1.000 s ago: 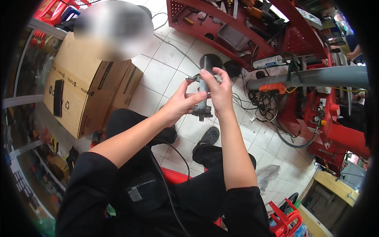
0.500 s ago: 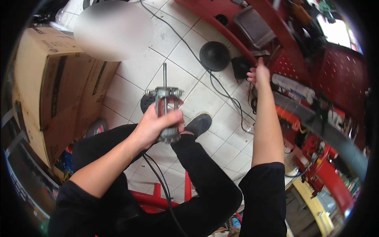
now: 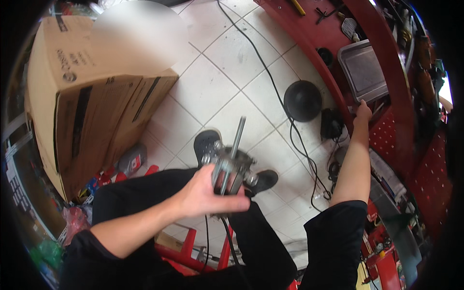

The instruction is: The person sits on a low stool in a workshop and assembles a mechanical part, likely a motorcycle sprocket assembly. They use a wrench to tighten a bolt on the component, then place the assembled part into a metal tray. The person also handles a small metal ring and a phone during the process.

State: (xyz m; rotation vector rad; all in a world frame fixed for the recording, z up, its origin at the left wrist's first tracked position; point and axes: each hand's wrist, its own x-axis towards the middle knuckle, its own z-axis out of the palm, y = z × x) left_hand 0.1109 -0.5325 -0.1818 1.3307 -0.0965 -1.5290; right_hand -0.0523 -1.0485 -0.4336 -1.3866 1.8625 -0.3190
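Observation:
My left hand (image 3: 208, 193) is wrapped round a metal gear puller (image 3: 231, 162), held above my legs. Its long central rod points up and away, and bolts stick out around its head. The puller's lower end is partly hidden by my fingers. My right hand (image 3: 363, 114) reaches far out to the red workbench (image 3: 333, 89). Its fingertip is at the near corner of a shallow metal tray (image 3: 365, 67), with the finger stretched out. The other fingers are small and partly hidden, and nothing shows in this hand.
Large cardboard boxes (image 3: 72, 130) stand on the left. On the tiled floor lie a round black rubber-looking piece (image 3: 303, 100) and a long black cable (image 3: 270, 72). A grey bottle (image 3: 131, 162) sits by the boxes. Red metal bars (image 3: 188, 246) are below me.
The view has swung left. My right hand has moved nearer to the metal tray. My left hand still holds the gear puller, now tilted with its rod leaning right.

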